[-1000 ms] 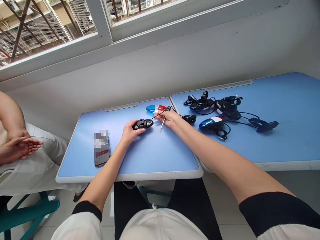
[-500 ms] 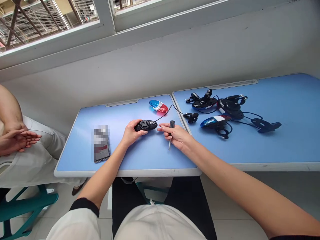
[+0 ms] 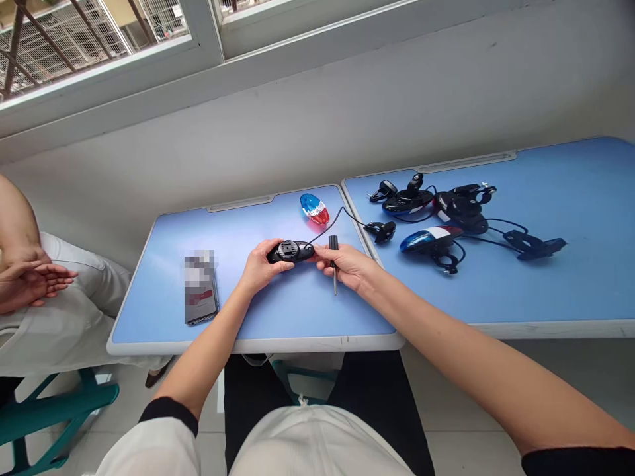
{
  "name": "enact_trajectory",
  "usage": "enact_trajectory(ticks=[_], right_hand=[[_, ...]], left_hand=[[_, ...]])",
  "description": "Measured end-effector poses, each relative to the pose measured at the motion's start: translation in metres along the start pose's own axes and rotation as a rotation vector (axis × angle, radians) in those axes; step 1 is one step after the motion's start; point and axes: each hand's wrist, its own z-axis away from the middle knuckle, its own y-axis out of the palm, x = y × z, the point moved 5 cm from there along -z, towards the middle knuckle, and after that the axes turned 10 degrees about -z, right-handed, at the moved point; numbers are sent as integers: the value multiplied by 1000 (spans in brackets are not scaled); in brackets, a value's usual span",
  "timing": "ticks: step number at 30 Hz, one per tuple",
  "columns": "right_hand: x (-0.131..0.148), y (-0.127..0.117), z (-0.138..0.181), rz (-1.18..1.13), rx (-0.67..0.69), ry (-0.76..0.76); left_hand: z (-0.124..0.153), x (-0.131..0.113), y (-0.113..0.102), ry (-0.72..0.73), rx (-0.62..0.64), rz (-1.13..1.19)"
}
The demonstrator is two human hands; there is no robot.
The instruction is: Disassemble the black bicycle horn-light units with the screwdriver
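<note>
My left hand (image 3: 264,264) is closed around the left end of a black oval bike-light base (image 3: 290,250), whose round slotted part faces up. A screwdriver (image 3: 334,246) with a black handle is held in my right hand (image 3: 347,263), its metal shaft pointing down toward me. The fingertips of that hand touch the right end of the base. From the base a thin black cable runs to a small black clamp (image 3: 380,231) on the right. Behind the base lies a blue, white and red light cover (image 3: 314,209), apart from both hands.
Several complete lights with clamps and cables, among them a blue-white-red one (image 3: 430,238), lie on the right table (image 3: 520,297). A phone (image 3: 202,304) lies on the left. Another person's hands (image 3: 37,281) rest beyond the left table edge. A wall and window stand behind.
My right hand has moved slightly left with the screwdriver, and its fingertips now reach the right end of the base. My left hand keeps its hold.
</note>
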Motion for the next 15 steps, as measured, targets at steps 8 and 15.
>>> enact_trajectory(ticks=[8, 15], right_hand=[[4, 3, 0, -14, -45, -33], [3, 1, -3, -6, -8, -26]], left_hand=[[-1, 1, 0, -52, 6, -12], [0, -5, 2, 2, -1, -109]])
